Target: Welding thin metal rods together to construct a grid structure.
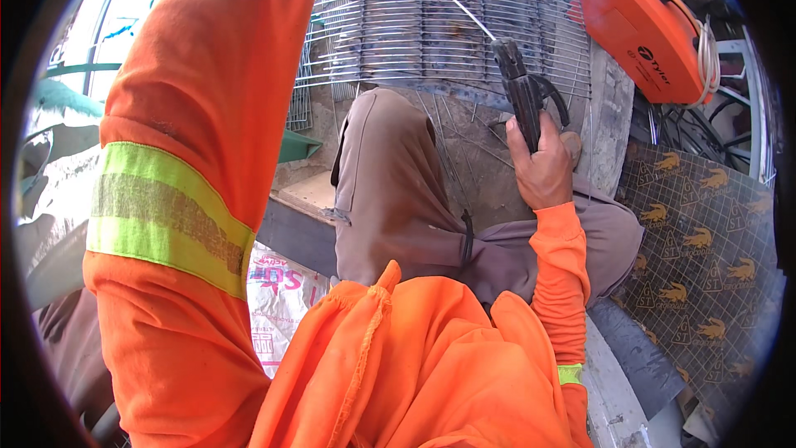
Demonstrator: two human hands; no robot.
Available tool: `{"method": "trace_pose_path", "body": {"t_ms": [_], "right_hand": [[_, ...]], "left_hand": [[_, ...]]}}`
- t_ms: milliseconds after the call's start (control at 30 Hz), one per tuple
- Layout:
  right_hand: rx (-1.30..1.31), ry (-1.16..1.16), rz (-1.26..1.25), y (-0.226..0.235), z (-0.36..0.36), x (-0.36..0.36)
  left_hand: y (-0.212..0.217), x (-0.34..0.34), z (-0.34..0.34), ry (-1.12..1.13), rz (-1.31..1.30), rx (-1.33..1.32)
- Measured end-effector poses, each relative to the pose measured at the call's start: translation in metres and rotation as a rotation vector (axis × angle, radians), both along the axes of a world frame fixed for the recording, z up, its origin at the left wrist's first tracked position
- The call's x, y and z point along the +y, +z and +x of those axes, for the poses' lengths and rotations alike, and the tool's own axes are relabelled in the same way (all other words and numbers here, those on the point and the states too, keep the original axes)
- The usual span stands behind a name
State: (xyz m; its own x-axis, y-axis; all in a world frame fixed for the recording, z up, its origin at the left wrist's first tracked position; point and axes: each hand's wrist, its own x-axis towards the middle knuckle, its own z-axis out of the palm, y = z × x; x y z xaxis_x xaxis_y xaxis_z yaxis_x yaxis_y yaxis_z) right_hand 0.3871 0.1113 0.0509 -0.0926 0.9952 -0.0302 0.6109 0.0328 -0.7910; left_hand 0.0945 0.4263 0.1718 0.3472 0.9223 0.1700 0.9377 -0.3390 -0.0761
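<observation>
My right hand (545,168) is closed around the handle of a black welding electrode holder (522,87). A thin pale welding rod (460,8) is clamped in its jaws and slants up and left. The rod's tip glows orange over the far part of a grid of metal bars (464,33); whether it touches a bar I cannot tell. My left arm (191,116), in an orange sleeve with a yellow-green band, reaches up past the top edge. The left hand itself is out of view.
An orange welding machine (643,29) with a coiled pale cable stands at the far right. Below it lies a dark printed board (705,257). My brown-clad knee (385,158) is close before the grid. A printed white sack (282,299) lies at left, near green metal pieces (297,146).
</observation>
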Motion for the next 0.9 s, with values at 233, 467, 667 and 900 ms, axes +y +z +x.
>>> {"method": "trace_pose_path", "body": {"t_ms": [233,467,667,900], "right_hand": [[-0.008,-0.013,-0.017,0.000,0.001,0.001],[-0.010,0.016,-0.022,0.005,-0.004,0.004],[-0.014,-0.042,0.036,-0.002,0.006,0.004],[0.000,-0.034,-0.016,0.006,0.000,0.006]], "left_hand": [[-0.002,-0.002,0.005,0.080,-0.061,-0.117],[-0.017,0.024,-0.025,-0.135,0.130,0.031],[-0.016,0.007,0.010,0.049,-0.013,-0.086],[-0.005,0.000,-0.007,0.059,0.021,-0.039]]}}
